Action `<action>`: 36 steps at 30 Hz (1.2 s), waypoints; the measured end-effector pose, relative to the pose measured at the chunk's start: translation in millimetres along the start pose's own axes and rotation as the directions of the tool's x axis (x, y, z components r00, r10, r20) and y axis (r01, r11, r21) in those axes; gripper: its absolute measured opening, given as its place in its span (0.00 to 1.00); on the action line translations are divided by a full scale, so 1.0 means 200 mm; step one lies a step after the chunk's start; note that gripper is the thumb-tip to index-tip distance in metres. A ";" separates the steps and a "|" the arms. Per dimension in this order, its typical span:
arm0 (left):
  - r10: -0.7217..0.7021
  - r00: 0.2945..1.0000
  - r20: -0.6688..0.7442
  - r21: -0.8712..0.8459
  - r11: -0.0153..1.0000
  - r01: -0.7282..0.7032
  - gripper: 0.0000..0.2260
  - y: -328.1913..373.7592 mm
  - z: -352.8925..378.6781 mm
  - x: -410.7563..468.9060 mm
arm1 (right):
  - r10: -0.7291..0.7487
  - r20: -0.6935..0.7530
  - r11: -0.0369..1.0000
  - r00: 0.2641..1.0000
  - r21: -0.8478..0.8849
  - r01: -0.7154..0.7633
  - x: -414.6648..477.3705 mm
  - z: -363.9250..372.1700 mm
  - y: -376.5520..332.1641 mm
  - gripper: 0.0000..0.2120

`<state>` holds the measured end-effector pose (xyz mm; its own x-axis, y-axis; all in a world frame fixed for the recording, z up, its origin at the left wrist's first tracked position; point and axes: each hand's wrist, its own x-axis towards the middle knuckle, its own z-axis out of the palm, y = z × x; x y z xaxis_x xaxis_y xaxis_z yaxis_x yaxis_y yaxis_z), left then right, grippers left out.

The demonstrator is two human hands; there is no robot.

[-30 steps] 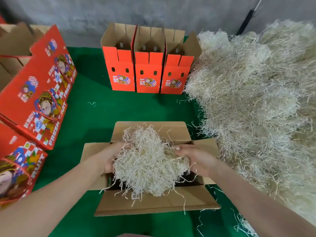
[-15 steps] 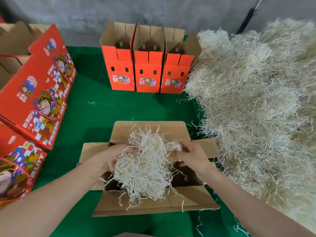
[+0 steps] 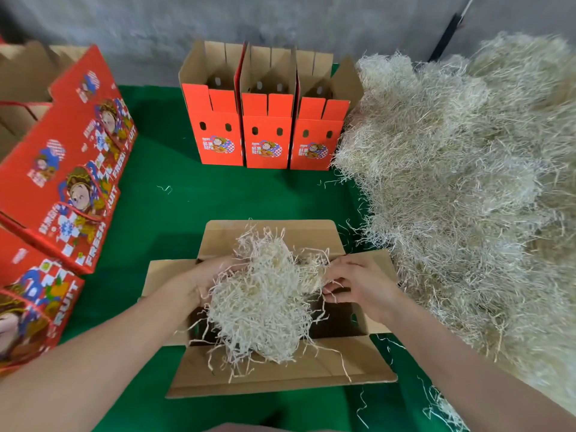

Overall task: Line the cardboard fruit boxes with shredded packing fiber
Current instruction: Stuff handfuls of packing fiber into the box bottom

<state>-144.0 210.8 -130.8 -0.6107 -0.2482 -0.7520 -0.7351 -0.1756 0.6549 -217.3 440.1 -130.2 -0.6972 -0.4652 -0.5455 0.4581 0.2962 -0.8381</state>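
1. The open box (image 3: 296, 374) lies on the green bench (image 3: 187, 198) with all four brown flaps folded outward. Every place below is given from it.
2. A wad of shredded fiber (image 3: 265, 304) sits over the open box's mouth, covering its middle and left part. Loose strands trail onto the near flap, and the dark inside shows at the right end.
3. The left grip (image 3: 205, 279), a bare hand, is at the wad's left edge above the open box's left flap. It clasps the wad, with its fingertips buried in the strands.
4. The right grip (image 3: 358, 285), also a bare hand, is over the right end of the open box. Its curled fingers pinch strands at the wad's upper right edge.
5. A large fiber pile (image 3: 467, 182) rises just right of the open box, and its fringe reaches the right flap.
6. Beyond the open box, well apart from it, three orange boxes (image 3: 268, 132) stand upright side by side with their tops open. The rightmost touches the pile.
7. Left of the open box, apart from it, red printed boxes (image 3: 68, 169) lean in a stack, lettered "FRESH FRUIT".
8. A stray strand (image 3: 165, 189) lies on the bench beyond the open box's left flap.
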 end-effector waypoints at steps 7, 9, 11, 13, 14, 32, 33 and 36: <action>-0.091 0.968 0.234 0.179 0.983 0.049 0.04 0.03 0.10 -0.01 | -0.016 -0.010 0.990 1.000 -0.137 0.015 0.05 0.18 0.04 0.07; -0.057 0.981 0.184 0.268 0.963 0.006 0.09 0.03 0.07 -0.03 | -0.046 -0.068 0.991 0.997 -0.128 0.037 0.05 0.14 0.03 0.05; -0.030 0.993 0.112 0.322 0.947 -0.007 0.20 0.01 0.00 -0.02 | -0.099 -0.120 0.974 0.988 -0.213 0.072 0.05 0.07 0.02 0.09; -0.034 0.996 0.081 0.335 0.942 0.005 0.24 -0.01 -0.03 -0.01 | -0.156 -0.149 0.921 0.976 -0.380 0.090 0.05 0.01 0.03 0.08; -0.032 0.996 0.080 0.328 0.945 0.004 0.26 -0.02 -0.04 0.00 | -0.179 -0.173 0.887 0.969 -0.454 0.083 0.05 -0.01 0.03 0.07; 0.002 0.994 0.111 0.354 0.934 -0.041 0.24 -0.01 -0.02 0.07 | -0.080 0.129 0.901 0.988 -0.415 0.127 0.04 0.09 0.03 0.20; 0.008 0.996 0.084 0.287 0.958 -0.032 0.18 -0.02 -0.06 0.08 | -0.062 0.058 0.932 0.996 -0.355 0.079 0.05 0.06 0.03 0.17; 0.013 1.000 0.013 0.045 0.999 -0.013 0.08 -0.06 -0.11 0.10 | -0.011 -0.041 0.980 0.999 -0.197 0.003 0.05 -0.03 0.06 0.19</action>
<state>-140.2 187.1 -152.7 -0.6237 -0.2382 -0.7444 -0.7393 -0.1293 0.6608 -222.4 443.6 -145.4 -0.7242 -0.4338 -0.5361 0.3386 0.4534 -0.8244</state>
